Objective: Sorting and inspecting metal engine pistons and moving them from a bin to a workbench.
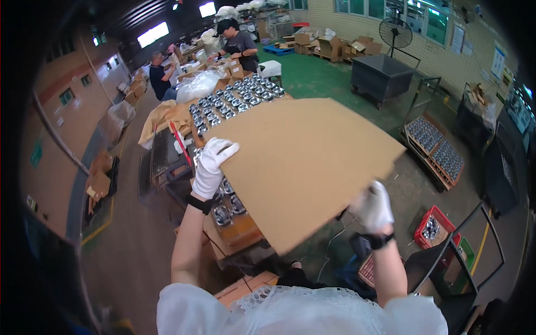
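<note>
Both gloved hands, left (pixel 212 164) and right (pixel 373 205), pinch a cardboard sheet (pixel 301 162) by its edges above rows of shiny parts (pixel 234 100); lowering it level seems next.

the scene is seen from one head-worn fisheye camera, aimed steeply down and forward over the wearer's own chest and forearms. the left hand (pixel 212 164) and right hand (pixel 373 205) are caught close, at arm's length. the workshop floor (pixel 128 251) — bent toward the dark rim — is taken in far beyond. no second view is given.
</note>
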Tool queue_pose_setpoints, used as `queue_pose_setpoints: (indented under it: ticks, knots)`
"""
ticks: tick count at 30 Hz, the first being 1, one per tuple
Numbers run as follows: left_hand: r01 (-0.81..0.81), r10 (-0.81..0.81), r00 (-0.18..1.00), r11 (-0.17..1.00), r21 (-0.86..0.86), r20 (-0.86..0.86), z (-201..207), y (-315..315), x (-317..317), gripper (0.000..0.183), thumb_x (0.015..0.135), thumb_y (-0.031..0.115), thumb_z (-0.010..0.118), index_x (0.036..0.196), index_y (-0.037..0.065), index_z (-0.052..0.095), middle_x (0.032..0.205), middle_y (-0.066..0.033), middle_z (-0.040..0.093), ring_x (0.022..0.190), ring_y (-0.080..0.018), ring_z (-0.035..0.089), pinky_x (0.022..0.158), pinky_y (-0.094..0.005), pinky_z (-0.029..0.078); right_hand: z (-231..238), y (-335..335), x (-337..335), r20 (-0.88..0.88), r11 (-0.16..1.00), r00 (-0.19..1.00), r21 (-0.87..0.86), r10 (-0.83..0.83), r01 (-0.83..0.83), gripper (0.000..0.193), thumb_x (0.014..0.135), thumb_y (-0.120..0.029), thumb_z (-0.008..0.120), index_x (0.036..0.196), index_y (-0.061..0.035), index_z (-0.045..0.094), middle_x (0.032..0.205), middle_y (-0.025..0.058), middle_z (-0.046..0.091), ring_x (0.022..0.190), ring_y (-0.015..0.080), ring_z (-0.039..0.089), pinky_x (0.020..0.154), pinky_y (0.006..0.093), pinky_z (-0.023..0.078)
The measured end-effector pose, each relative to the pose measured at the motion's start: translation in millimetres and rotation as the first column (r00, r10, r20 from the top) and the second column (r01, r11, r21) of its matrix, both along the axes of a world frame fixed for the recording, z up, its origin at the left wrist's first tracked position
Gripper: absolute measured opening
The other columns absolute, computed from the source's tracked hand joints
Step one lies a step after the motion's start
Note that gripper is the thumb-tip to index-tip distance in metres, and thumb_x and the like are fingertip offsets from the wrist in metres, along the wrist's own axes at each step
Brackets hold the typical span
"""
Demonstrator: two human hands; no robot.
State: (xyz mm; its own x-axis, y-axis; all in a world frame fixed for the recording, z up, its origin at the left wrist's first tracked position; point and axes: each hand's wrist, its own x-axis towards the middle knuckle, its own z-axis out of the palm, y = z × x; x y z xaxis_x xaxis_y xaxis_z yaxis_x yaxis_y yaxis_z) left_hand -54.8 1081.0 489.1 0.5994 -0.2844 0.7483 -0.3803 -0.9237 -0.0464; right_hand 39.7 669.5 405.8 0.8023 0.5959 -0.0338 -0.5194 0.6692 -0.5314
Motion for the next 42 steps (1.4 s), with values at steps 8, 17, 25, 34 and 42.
queue_pose_setpoints:
  ticks: [8,17,25,34,42]
  knots:
    - [-0.396,0.313,0.822,0.915,-0.081,-0.476,-183,183,24,0.056,0.071,-0.008,0.053,0.12,0.016,0.066,0.132,-0.0153,0.056,0.122,-0.0359,0.052,0.105,-0.0417,0.042,-86,221,6,-0.26,0.863,0.914,-0.327,0.31,-0.386,0.087,0.095,-0.063,0.042,0.149,0.0017,0.02,0.146,0.0269,0.038,0.128,0.0389,0.048,0.103,0.0511,0.043]
    - [-0.683,0.2,0.64,0.589,-0.431,-0.742,-167,96,14,0.039,0.084,0.019,0.07,0.114,-0.005,0.064,0.106,-0.0187,0.065,0.093,-0.0255,0.066,0.08,-0.0359,0.052,-89,237,20,-0.286,0.84,0.953,-0.487,0.105,-0.239,0.051,0.096,-0.041,0.057,0.122,0.0031,0.051,0.11,0.0256,0.066,0.091,0.0361,0.069,0.077,0.0437,0.058]
    - [-0.721,-0.301,0.652,0.041,-0.692,-0.696,-188,122,32,0.037,0.087,0.019,0.068,0.116,-0.002,0.059,0.089,-0.009,0.066,0.069,-0.0158,0.062,0.059,-0.027,0.05,-100,198,53,-0.097,0.797,0.946,-0.57,-0.308,0.201,0.03,0.097,-0.028,0.052,0.111,-0.0021,0.055,0.081,0.0171,0.069,0.058,0.0256,0.067,0.048,0.0343,0.055]
    - [-0.691,-0.636,0.67,-0.346,-0.635,-0.383,-157,115,38,0.011,0.093,0.017,0.064,0.095,0.007,0.059,0.073,0.0009,0.054,0.057,-0.0087,0.047,0.044,-0.0211,0.031,-98,200,80,-0.234,0.797,0.938,-0.6,-0.257,0.069,0.029,0.094,-0.023,0.057,0.109,0.0011,0.056,0.079,0.0165,0.068,0.055,0.0275,0.066,0.047,0.0387,0.057]
    - [-0.737,-0.584,0.481,0.135,-0.662,-0.654,-137,104,17,0.021,0.098,0.024,0.056,0.08,0.014,0.049,0.059,0.0061,0.04,0.046,-0.0048,0.038,0.04,-0.022,0.025,-93,156,41,-0.216,0.834,0.958,-0.551,-0.186,0.037,0.033,0.094,-0.032,0.055,0.097,0.0002,0.061,0.078,0.0148,0.07,0.061,0.0256,0.068,0.058,0.0372,0.058]
